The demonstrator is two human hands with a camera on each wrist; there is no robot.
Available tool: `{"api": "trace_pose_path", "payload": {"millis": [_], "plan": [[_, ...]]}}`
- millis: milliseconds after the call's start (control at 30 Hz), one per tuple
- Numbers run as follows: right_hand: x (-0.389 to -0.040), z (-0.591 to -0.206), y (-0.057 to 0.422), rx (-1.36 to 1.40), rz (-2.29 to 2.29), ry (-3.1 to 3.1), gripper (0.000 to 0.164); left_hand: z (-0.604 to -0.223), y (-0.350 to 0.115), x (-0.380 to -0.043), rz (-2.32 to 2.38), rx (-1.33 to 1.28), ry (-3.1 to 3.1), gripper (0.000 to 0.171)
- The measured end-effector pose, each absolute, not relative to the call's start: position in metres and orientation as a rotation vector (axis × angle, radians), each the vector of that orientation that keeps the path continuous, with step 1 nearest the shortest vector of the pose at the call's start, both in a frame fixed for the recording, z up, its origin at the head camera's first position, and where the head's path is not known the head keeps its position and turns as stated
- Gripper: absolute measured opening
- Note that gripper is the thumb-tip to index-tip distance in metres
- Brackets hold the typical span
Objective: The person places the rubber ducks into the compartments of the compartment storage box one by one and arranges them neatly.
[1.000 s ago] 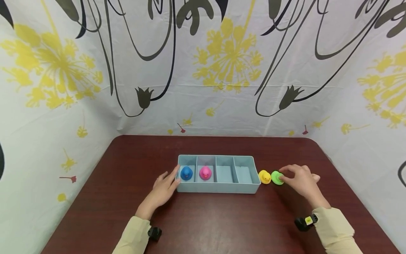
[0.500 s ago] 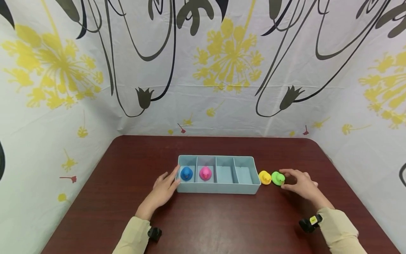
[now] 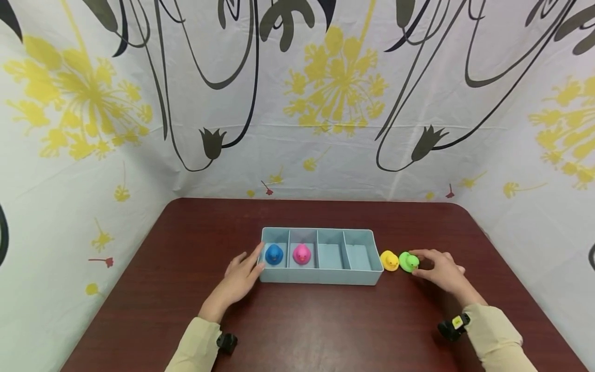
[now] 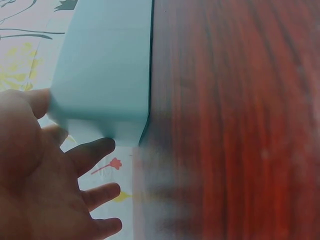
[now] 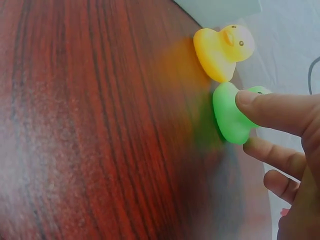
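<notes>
A dark reddish-brown wood-grain table (image 3: pixel 325 320) carries a pale-blue four-compartment box (image 3: pixel 321 276), a yellow toy duck (image 3: pixel 389 261) just to its right and a green toy duck (image 3: pixel 408 262) farther right.

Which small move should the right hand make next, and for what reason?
Perhaps the right hand should gently release the light-green toy duck: it sits upright on the dark-red wood-grained table, beside the yellow toy duck.

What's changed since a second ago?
The right hand has drawn slightly back, still pinching the green duck, whose beak now shows. Unchanged: left hand against the box, blue duck and pink duck inside, yellow duck beside it.
</notes>
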State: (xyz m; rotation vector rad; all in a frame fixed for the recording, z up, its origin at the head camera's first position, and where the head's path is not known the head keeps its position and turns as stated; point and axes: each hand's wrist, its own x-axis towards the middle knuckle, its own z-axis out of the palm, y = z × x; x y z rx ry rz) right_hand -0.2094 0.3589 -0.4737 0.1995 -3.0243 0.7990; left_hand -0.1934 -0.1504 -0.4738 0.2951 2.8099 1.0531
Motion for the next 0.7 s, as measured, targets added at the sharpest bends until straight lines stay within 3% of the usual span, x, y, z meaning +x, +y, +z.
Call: {"api": "trace_pose_path", "payload": {"millis": [700], "plan": [[-0.2102, -0.4720, 0.3608, 0.158, 0.789, -3.010, 0.049, -0.4722, -0.1499, -0.1921, 1.033, 0.276, 2.819, 0.059]]}}
